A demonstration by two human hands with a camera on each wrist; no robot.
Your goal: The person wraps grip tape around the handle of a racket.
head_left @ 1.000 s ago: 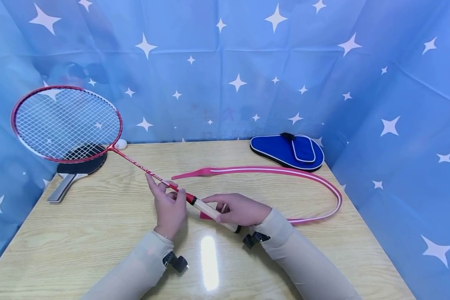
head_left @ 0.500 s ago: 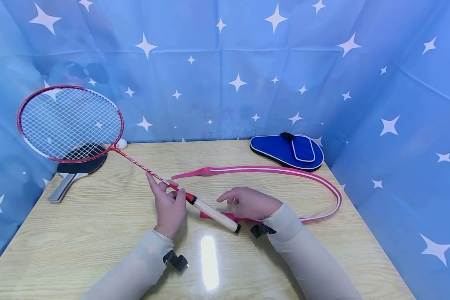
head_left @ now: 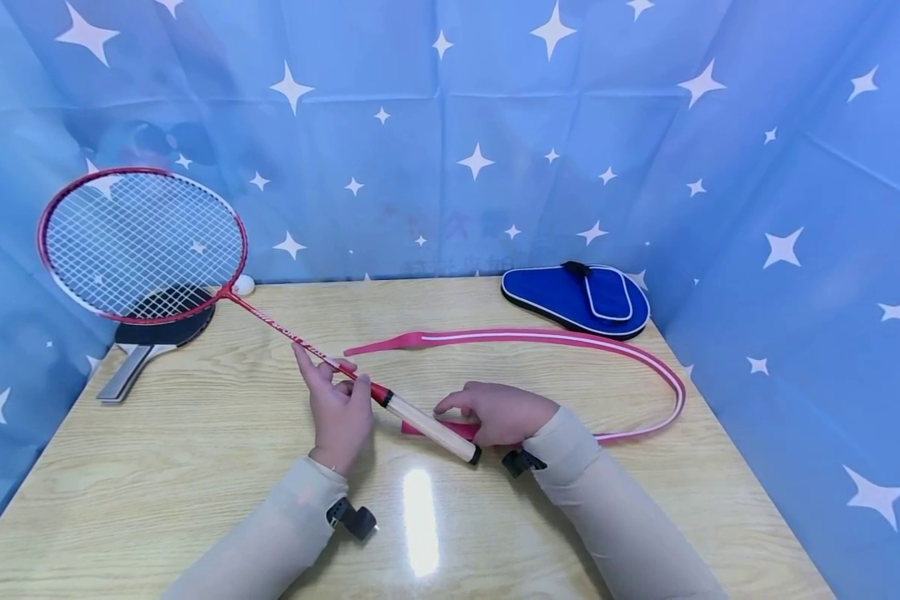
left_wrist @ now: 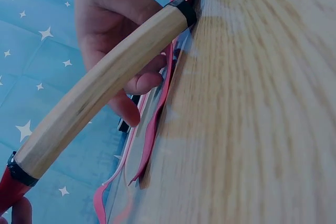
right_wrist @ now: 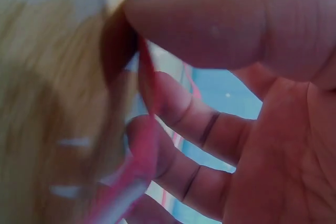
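Note:
My left hand (head_left: 339,423) holds the badminton racket (head_left: 433,429) by the lower shaft, just above its bare wooden handle. The red-framed head is raised to the far left, and the handle slants toward me. A long pink overgrip tape (head_left: 680,385) with a white stripe curves over the table. To the right of the handle, my right hand (head_left: 506,414) pinches this tape close to its near end. In the right wrist view the thumb and fingertips close about the pink tape (right_wrist: 149,82); blur hides the exact contact. The left wrist view shows the wooden handle (left_wrist: 105,85) close up.
Behind the racket head lie a dark table tennis bat (head_left: 137,371) and a white ball (head_left: 243,285). A blue bat case (head_left: 551,296) rests at the back right. Star-patterned blue curtains (head_left: 390,192) border the wooden table (head_left: 157,467) behind and at the sides.
My right hand has left the racket handle, moved right, and come down to pinch the overgrip tape. The left hand stays on the shaft while the racket head has shifted slightly right.

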